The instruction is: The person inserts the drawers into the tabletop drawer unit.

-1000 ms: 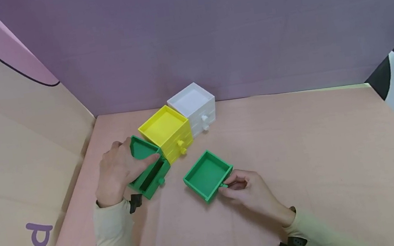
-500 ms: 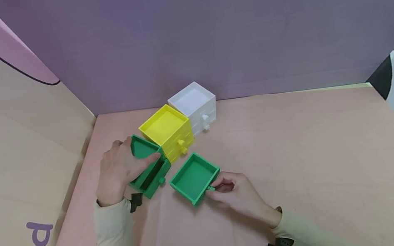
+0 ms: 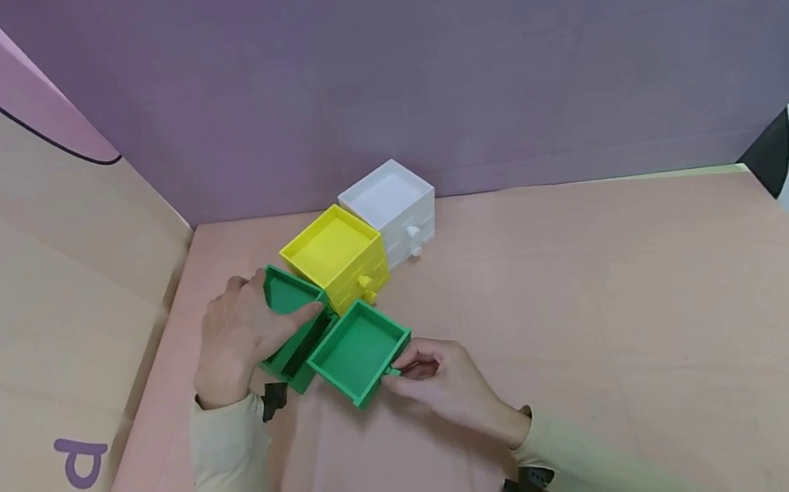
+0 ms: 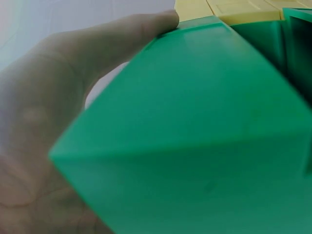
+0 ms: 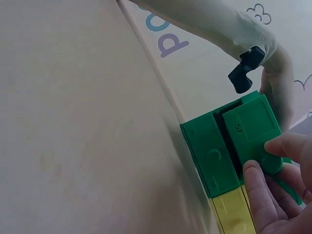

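Observation:
A small green drawer cabinet (image 3: 291, 294) stands at the left, its upper slot open above a lower drawer with a round knob (image 5: 213, 155). My left hand (image 3: 236, 344) grips this cabinet from the left; in the left wrist view the thumb (image 4: 146, 27) lies along its upper edge. My right hand (image 3: 451, 381) pinches the knob (image 5: 272, 165) of a loose green drawer (image 3: 360, 352) between thumb and fingers. That drawer is level, with nothing in it, and its back edge is at the slot. Whether it has entered the slot I cannot tell.
A yellow drawer cabinet (image 3: 330, 247) touches the green one on its far right side, and a white one (image 3: 387, 195) stands behind that. Pink cloth (image 3: 601, 318) covers the table. A purple wall (image 3: 452, 61) rises at the back, a printed beige one (image 3: 33, 313) at the left.
My right hand has carried the green drawer leftward and slightly away from me, up to the green cabinet's front. The left hand has kept its grip on the cabinet.

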Demonstrator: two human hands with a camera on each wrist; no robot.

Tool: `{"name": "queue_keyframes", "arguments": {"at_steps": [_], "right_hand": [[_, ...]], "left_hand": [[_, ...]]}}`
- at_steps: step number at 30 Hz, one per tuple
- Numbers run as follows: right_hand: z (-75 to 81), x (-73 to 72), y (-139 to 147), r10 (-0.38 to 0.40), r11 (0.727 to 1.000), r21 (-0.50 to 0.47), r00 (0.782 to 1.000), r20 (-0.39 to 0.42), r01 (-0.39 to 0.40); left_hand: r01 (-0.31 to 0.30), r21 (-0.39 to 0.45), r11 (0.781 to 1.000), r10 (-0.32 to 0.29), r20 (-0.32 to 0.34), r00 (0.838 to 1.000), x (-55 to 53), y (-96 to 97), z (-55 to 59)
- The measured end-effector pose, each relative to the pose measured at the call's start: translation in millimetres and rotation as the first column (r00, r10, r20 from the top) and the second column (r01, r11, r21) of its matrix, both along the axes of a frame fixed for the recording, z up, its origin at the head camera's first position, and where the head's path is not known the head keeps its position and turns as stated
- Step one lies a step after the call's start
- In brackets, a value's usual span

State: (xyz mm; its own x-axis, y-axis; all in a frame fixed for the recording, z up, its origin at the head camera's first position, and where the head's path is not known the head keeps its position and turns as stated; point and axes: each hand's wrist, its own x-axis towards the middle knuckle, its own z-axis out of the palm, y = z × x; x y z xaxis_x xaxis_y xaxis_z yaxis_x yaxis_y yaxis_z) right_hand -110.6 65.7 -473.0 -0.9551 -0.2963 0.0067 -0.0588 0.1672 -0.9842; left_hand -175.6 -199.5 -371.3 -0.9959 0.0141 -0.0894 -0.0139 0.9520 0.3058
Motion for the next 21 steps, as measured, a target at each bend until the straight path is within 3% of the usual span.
{"name": "queue_keyframes", "arguments": {"at_steps": [21], "right_hand": [[-1.5,-9.6,-28,0.047,0.999,0.008,0.998,0.028,-0.047]], "left_hand": [[-0.003,-0.005,1.0,0.003,0.004,1.0,-0.6,1.1,-0.7]]}}
